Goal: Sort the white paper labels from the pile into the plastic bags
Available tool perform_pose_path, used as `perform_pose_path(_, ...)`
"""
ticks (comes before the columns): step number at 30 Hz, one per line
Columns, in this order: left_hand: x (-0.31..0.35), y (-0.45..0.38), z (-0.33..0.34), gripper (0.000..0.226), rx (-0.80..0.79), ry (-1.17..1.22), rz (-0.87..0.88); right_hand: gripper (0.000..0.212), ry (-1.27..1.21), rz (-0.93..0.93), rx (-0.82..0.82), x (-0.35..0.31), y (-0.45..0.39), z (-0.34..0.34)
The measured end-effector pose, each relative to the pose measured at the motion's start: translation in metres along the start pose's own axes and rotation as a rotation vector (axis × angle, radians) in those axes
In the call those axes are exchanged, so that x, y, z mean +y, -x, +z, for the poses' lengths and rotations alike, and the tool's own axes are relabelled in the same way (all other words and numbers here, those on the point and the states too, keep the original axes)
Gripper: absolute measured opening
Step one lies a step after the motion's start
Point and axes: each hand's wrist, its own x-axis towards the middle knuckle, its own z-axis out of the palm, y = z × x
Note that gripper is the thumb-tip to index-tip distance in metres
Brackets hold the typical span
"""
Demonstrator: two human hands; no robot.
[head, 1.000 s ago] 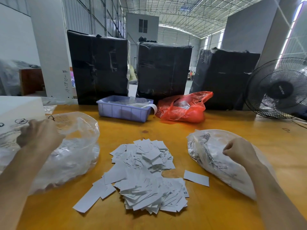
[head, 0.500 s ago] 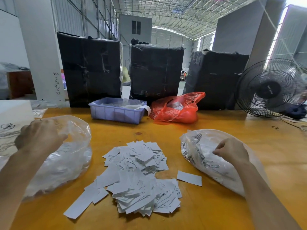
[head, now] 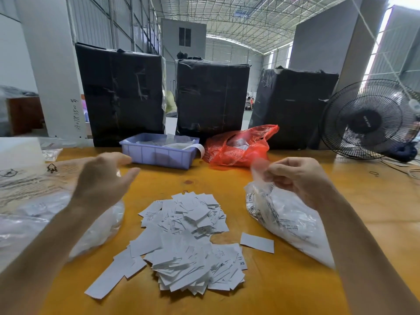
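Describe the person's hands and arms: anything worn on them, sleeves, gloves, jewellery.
Both arms are bare as far as the frame shows, with no sleeve in view. The left hand and right hand wear no gloves. No ring, watch or wristband shows on either. The left hand is motion-blurred, so small details there cannot be told.

A large warehouse or factory hall: a steel-truss roof (head: 238,17), corrugated metal walls (head: 118,26), and 3 black-wrapped bales (head: 122,94) behind a wooden worktable (head: 375,201).
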Motion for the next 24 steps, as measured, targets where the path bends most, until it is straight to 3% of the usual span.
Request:
perform_pose_path(2, 0.027, 0.013, 0.005, 0.036, -0.205, 0.398, -0.078, 0.018, -0.116, 0.015, -0.207, -0.008, 0.006, 0.023)
perform_pose_path(5, 0.052, 0.029, 0.027, 0.065, -0.646, 0.953, -0.374, 0.020, -0.104, 0.035, -0.359, -0.003, 0.014, 0.062)
perform_pose_path(8, 0.059, 0.042, 0.046, 0.080, -0.815, 1.095, -0.508, 0.016, -0.067, 0.071, -0.391, 0.009, 0.019, 0.089)
perform_pose_path(11, 0.052, 0.047, 0.054, 0.075, -0.776, 0.937, -0.412, 0.007, -0.046, 0.097, -0.422, 0.016, 0.021, 0.097)
perform_pose_path(16, 0.041, 0.047, 0.057, 0.026, -0.661, 0.928, -0.418, 0.006, -0.018, 0.115, -0.389, 0.021, 0.021, 0.098)
perform_pose_path(20, 0.042, 0.054, 0.065, 0.033, -0.659, 1.007, -0.408, 0.010, 0.011, 0.095, -0.400, 0.026, 0.020, 0.101)
perform_pose_path(24, 0.042, 0.059, 0.073, 0.030, -0.510, 1.040, -0.462, 0.014, 0.040, 0.082, -0.396, 0.030, 0.018, 0.105)
